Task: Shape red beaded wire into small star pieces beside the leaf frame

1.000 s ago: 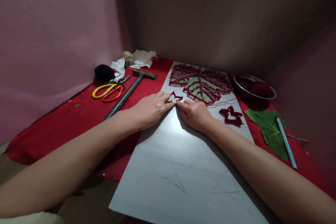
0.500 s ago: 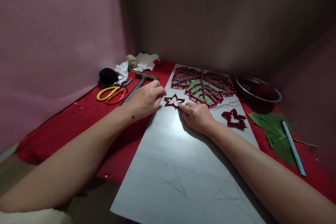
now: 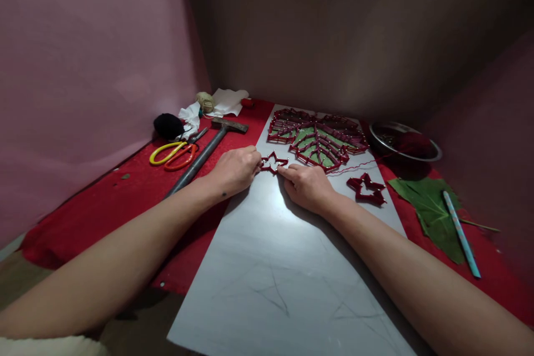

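On the head camera, the small string star [image 3: 278,159] is lying on the board [image 3: 271,233], the left hand [image 3: 239,169] bunching at its left point, the right hand [image 3: 308,184] resting a finger by its near-right edge; whether either grip is holding thread, I can't tell. It's probably handling soft and light, fingertips at its points suiting best.

Single view, from my head. Faces forward and down; my forearms [image 3: 120,258] run in at lower left and lower right, close to lens. My left hand [image 3: 238,169] and right hand [image 3: 309,186] sit mid-frame, farther off. Red surface [image 3: 100,219] recedes past them toward dark wall [image 3: 325,28] across top of frame; pale board [image 3: 250,256] runs off bottom edge.
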Demonstrator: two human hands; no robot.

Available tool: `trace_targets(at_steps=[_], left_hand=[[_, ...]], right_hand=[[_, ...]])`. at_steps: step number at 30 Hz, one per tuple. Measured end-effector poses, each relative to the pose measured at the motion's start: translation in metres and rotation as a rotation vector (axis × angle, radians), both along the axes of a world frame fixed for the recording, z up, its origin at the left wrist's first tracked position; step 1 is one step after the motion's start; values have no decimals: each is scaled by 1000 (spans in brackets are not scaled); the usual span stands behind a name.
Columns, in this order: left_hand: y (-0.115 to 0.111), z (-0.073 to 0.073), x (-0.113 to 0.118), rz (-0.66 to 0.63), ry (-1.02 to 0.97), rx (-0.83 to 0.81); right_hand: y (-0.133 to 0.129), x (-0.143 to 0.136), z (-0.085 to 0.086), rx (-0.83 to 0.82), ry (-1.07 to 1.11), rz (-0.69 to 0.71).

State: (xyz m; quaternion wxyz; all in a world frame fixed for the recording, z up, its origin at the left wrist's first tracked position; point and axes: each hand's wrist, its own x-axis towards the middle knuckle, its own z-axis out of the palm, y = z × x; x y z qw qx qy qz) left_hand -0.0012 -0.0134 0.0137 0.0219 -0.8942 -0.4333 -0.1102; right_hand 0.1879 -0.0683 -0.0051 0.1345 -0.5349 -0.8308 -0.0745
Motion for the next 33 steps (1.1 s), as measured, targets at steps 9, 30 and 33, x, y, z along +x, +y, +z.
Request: trace_targets(at_steps=[9, 30, 33], left_hand=[[-15, 2, 12, -161, -137, 168], [-15, -12, 19, -251, -195, 118], [-15, -12, 19, -251, -195, 120]], right_hand=[[1, 1, 1, -16, 103, -31], [23, -1, 27, -51, 104, -549], [31, -7, 30, -86, 11, -524]])
